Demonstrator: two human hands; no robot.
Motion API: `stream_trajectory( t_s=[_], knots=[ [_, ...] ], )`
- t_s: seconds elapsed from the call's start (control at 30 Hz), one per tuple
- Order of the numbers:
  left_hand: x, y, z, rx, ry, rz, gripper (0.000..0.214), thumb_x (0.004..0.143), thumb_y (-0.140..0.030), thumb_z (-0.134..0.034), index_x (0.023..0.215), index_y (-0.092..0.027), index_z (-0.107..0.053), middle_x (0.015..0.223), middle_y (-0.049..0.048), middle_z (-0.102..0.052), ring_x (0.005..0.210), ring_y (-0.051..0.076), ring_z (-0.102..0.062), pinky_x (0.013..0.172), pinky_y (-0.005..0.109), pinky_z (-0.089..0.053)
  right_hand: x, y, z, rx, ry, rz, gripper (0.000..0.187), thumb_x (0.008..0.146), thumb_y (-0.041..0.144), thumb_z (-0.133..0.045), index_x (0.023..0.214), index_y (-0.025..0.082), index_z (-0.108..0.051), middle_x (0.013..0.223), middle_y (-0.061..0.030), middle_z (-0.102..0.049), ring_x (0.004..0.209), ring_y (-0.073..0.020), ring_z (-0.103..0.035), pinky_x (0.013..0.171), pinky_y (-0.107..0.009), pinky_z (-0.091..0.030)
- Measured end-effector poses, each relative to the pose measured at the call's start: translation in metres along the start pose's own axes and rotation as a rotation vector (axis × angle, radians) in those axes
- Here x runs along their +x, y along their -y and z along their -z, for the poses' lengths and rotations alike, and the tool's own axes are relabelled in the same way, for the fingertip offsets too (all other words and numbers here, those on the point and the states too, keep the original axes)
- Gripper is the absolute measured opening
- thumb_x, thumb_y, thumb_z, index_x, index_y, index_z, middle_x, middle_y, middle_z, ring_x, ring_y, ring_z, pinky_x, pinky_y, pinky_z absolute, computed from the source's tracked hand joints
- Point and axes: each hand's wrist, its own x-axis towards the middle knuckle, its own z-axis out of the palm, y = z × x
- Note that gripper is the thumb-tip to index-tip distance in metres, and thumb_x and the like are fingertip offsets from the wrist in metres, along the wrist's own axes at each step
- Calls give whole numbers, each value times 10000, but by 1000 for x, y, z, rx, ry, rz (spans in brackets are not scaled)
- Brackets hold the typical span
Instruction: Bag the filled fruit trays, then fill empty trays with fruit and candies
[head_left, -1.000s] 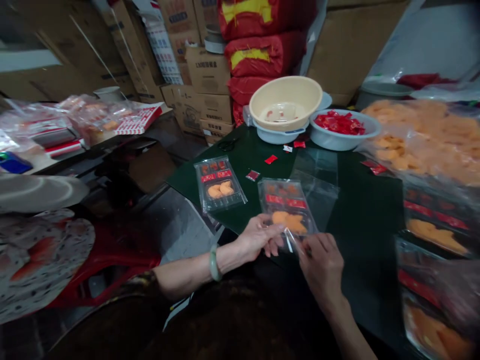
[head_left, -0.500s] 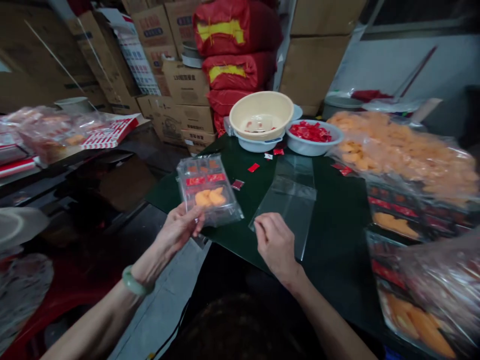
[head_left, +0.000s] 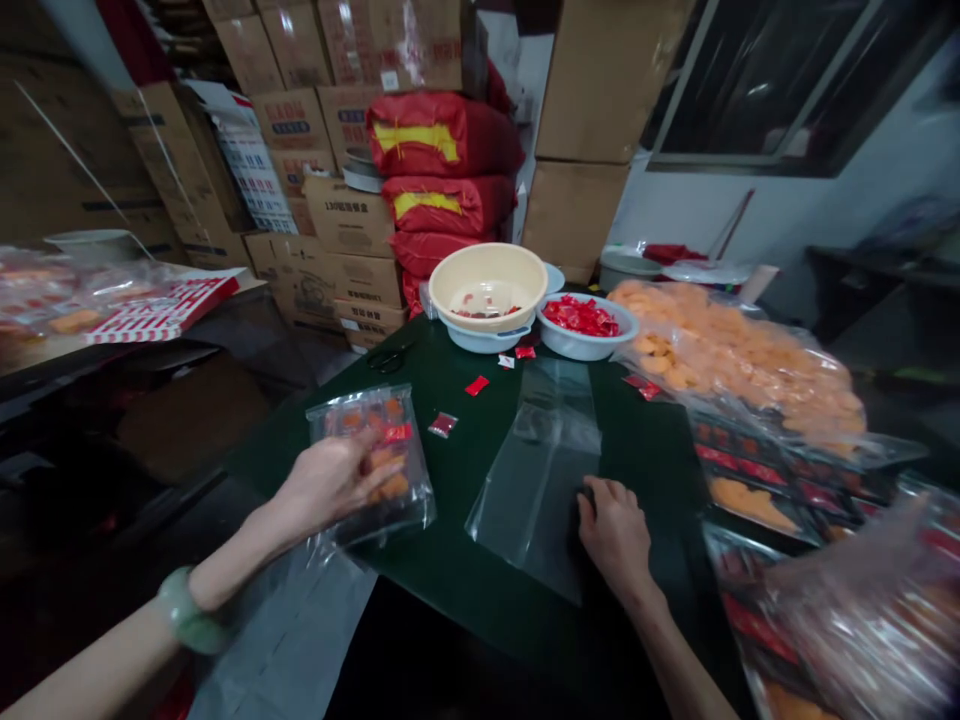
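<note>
Packet in see-through film (head_left: 396, 486) lies close to the near-left edge of the green counter (head_left: 457, 475), the left hand (head_left: 330, 478) spread over its top; whether it grips, I cannot tell. Beside the right border of the flat plastic bags (head_left: 532, 485), the right hand (head_left: 616, 535) is narrow, its fingers curled; whether it pinches film is unclear. A strip of green runs between packet and bags, a dark red sachet (head_left: 442, 425) toward its far end. Filled trays (head_left: 750, 500) crowd the right side; a cream basin (head_left: 487, 322) closes off the back.
</note>
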Motion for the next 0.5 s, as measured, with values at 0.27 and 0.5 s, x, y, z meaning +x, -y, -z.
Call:
stream_trajectory(
  t_s=[0.27,0.5],
  knots=[
    [105,-101,-54,-18,176,-477,298,834,-346,-477,1031,-154,-592,873,91,-663,816,214,-620,707,298,-450,-10,7,-19,-89,-43,101,338,889,216,-415,1163,165,-607,1244,-138,-555,1174,-313,-455,879,-437,-396],
    [128,-149,-101,96,513,-874,559,757,-341,-580,1290,-214,-466,1420,156,-354,1293,387,-300,947,619,-312,-10,4,-7,100,112,211,345,889,253,-436,1209,237,-567,1340,-72,-503,1265,-279,-389,961,-448,-361]
  ],
)
